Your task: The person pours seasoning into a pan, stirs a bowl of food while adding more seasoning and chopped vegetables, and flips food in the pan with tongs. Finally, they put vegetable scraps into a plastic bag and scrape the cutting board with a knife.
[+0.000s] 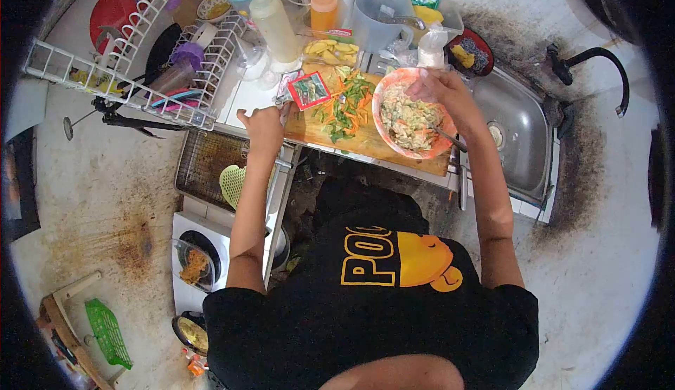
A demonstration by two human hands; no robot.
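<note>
My left hand [264,128] is at the left edge of the wooden cutting board [302,132], fingers bent near a red-edged sachet [309,91]; what its fingertips pinch is too small to make out. Over the upper right rim of an orange-and-white bowl [380,124] is my right hand [441,93], its fingers together and slightly blurred; whatever they hold is hidden. The bowl contains a chopped, creamy mixture [408,121] with a spoon [450,139] leaning out to the right. Beside it, sliced greens and carrot strips [344,109] lie on the board.
Right of the board is a steel sink [517,137] with a black faucet [601,56]. A white dish rack [119,95] stands at the left. Bottles [274,28] and a clear jug [380,14] line the back. A stove [193,242] is at lower left; a knife [463,186] overhangs the front edge.
</note>
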